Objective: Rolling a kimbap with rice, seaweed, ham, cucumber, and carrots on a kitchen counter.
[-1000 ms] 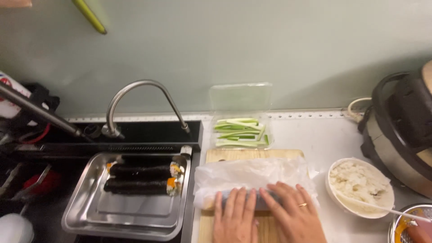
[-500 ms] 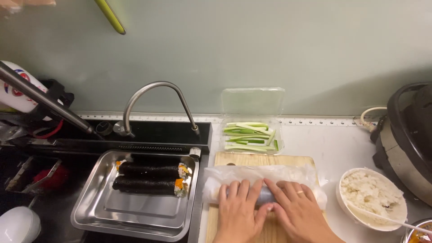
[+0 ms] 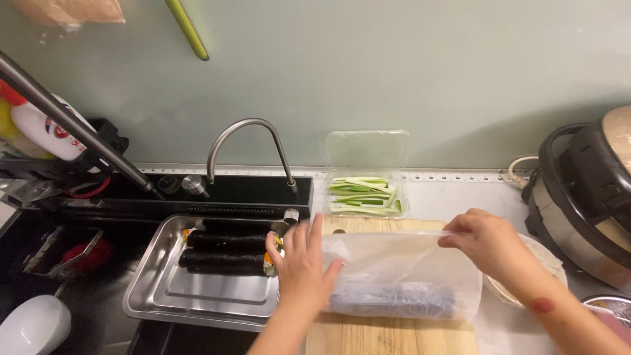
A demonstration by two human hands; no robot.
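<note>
Sitting at the far left, a steel tray rests over the sink edge and keeps two finished dark seaweed rolls side by side, out of the way of the work on the board. Behind it the curved tap arches over the black sink. Next comes the left hand, flat and spread, its grip wide with the palm pressing the left edge of a clear plastic sheet; that pressure seems to pin the sheet while the other side is lifted. Under the sheet, on the wooden board on the desk, lies a fresh seaweed roll, lengthwise and still covered by the film. Behind the board an open clear box of cucumber strips stands within easy reach. Further right, the right hand has its grip narrow, pinching the sheet's upper right edge and holding it raised off the roll. Beside it a bowl of rice is partly hidden, and a rice cooker stands at the far right.
</note>
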